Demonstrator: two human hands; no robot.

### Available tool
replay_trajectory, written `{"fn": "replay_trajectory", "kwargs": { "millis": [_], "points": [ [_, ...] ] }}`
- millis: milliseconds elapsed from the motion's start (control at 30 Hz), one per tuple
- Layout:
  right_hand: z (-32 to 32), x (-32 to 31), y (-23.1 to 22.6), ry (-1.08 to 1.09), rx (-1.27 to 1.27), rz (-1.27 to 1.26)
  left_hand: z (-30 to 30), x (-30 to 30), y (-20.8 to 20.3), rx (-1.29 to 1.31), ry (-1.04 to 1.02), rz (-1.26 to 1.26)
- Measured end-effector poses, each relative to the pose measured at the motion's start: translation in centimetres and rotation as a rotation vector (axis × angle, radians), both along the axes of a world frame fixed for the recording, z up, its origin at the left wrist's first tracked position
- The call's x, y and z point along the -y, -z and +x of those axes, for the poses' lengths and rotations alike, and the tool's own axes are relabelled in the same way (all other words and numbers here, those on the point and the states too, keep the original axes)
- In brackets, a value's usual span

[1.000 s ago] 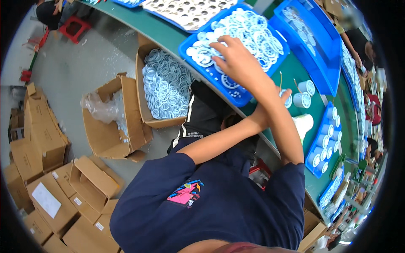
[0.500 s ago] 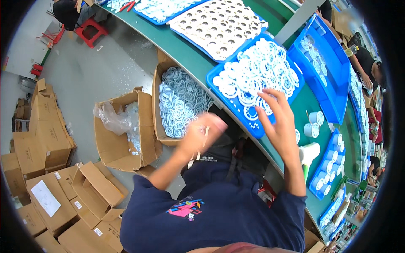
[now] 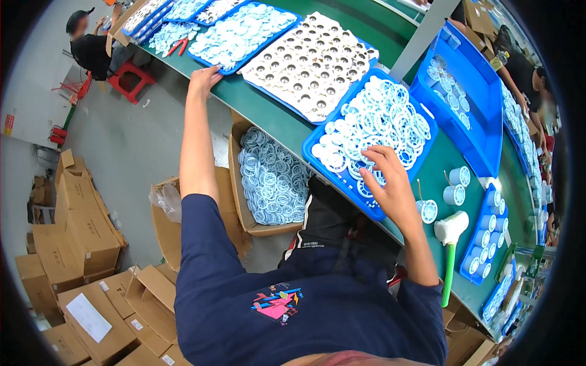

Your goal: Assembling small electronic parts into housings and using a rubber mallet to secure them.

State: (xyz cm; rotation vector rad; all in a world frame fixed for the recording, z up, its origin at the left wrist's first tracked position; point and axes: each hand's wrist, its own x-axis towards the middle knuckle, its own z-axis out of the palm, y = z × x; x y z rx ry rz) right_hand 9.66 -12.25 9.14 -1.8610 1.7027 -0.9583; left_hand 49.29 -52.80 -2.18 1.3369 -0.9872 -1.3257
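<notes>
My left hand [image 3: 204, 80] reaches far to the left, fingertips together at the near corner of a blue tray heaped with pale discs [image 3: 243, 32]. Whether it pinches a disc or the tray's edge I cannot make out. Over the near part of another blue tray [image 3: 377, 215] hangs my right hand [image 3: 390, 186], its fingers spread and curved with nothing visible in them. That tray holds a pile of white plastic rings [image 3: 400, 116] and smaller white discs. Between the two trays lies a white moulded sheet [image 3: 308, 64] with rows of dark-centred round parts.
A mallet with a white-wrapped head [image 3: 452, 227] and green handle lies right, near several white spools [image 3: 453, 194]. A blue bin [image 3: 482, 137] stands behind. Below the bench edge is a carton of rings [image 3: 273, 177]. Red pliers [image 3: 177, 47] lie far left; a person sits beyond.
My left hand has swung from in front of my body out to the far-left tray. The right hand stays over the ring tray, slightly lower. The view has shifted a little.
</notes>
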Motion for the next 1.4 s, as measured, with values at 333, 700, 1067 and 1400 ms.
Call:
{"fn": "replay_trajectory", "kwargs": {
  "millis": [333, 700, 1067, 1400],
  "points": [
    [-0.4, 0.4, 1.1, -0.026, 0.002, 0.082, 3.4, -1.4, 2.5, -0.316, 0.055, -0.143],
    [-0.4, -0.1, 1.8, 0.007, 0.108, 0.118, 5.9, -4.8, 1.3, -0.303, -0.024, -0.260],
    [0.6, 1.5, 3.3, 0.118, -0.287, -0.271, 12.2, -14.6, -1.4, -0.278, -0.012, -0.346],
    [1.3, 7.7, 8.0, -0.257, -0.646, -0.314, 12.8, -27.1, -6.2, -0.286, -0.047, -0.346]
  ]
}}
